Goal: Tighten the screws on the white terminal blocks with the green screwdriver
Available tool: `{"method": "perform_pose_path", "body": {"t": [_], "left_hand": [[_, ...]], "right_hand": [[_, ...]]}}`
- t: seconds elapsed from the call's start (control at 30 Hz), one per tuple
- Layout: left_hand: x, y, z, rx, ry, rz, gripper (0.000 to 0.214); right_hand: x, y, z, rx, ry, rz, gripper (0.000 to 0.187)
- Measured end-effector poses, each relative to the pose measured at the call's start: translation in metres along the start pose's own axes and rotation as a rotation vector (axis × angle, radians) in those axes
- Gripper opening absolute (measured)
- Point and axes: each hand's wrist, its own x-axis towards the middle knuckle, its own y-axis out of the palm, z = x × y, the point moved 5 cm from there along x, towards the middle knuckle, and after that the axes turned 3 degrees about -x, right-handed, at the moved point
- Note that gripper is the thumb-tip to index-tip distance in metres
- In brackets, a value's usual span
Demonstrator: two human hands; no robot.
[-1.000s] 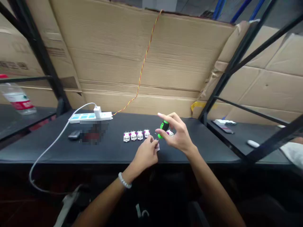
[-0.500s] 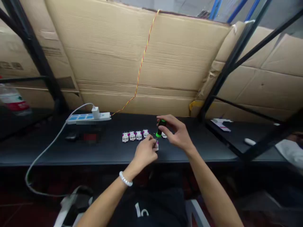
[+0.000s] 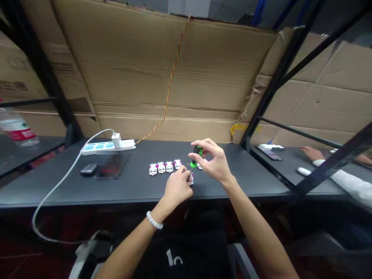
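My right hand (image 3: 213, 162) grips the green and black handle of a small screwdriver (image 3: 195, 157), its tip pointing down. Below the tip my left hand (image 3: 177, 186) pinches a small white and magenta part (image 3: 191, 178) against the black table (image 3: 139, 186). To the left of my hands, several more of the same small white and magenta parts (image 3: 165, 167) stand in a row. One more such part (image 3: 200, 166) lies just behind my right hand.
A white power strip (image 3: 107, 145) with a charger and white cable sits at the back left, with a dark small device (image 3: 88, 169) in front of it. A plastic bottle (image 3: 16, 130) stands far left. Another person's hand (image 3: 312, 153) rests on the table to the right. Cardboard lines the back.
The view has shifted slightly. My right hand's fingers have changed their hold on the screwdriver handle, as in turning it; my left hand stays on the small part.
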Motion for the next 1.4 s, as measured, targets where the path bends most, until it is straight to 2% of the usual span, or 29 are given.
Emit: {"method": "perform_pose_path", "body": {"t": [0.13,0.23,0.27,0.47,0.53,0.63,0.77,0.87,1.0,1.2,1.4], "left_hand": [[0.001,0.0,0.001,-0.004,0.0,0.006,0.017],[0.001,0.0,0.001,-0.014,0.026,0.01,0.017],[0.001,-0.001,0.001,-0.018,0.038,0.012,0.018],[0.005,-0.019,-0.003,-0.038,0.1,0.038,0.011],[0.02,-0.029,-0.002,-0.011,0.069,0.045,0.01],[0.056,-0.034,0.002,0.066,0.012,0.113,0.018],[0.104,-0.023,0.015,0.142,-0.051,0.228,0.012],[0.123,-0.012,0.027,0.178,-0.067,0.261,0.014],[0.129,-0.003,0.036,0.18,-0.059,0.306,0.012],[0.129,0.005,0.041,0.173,-0.068,0.324,0.008],[0.124,-0.001,0.032,0.135,-0.053,0.27,0.019]], "right_hand": [[0.001,0.004,-0.001,-0.019,-0.004,0.002,0.031],[-0.001,-0.004,-0.002,-0.012,-0.012,-0.015,0.034],[-0.002,-0.011,-0.005,-0.017,0.002,-0.033,0.035],[-0.029,-0.078,-0.035,0.028,0.182,-0.382,0.037],[-0.041,-0.094,-0.046,0.059,0.213,-0.457,0.038],[-0.058,-0.108,-0.064,0.095,0.247,-0.561,0.039],[-0.068,-0.106,-0.091,0.194,0.288,-0.561,0.04],[-0.07,-0.101,-0.107,0.252,0.32,-0.551,0.04],[-0.07,-0.1,-0.114,0.295,0.323,-0.535,0.04],[-0.07,-0.1,-0.11,0.349,0.314,-0.477,0.039],[-0.073,-0.105,-0.104,0.353,0.302,-0.471,0.04]]}}
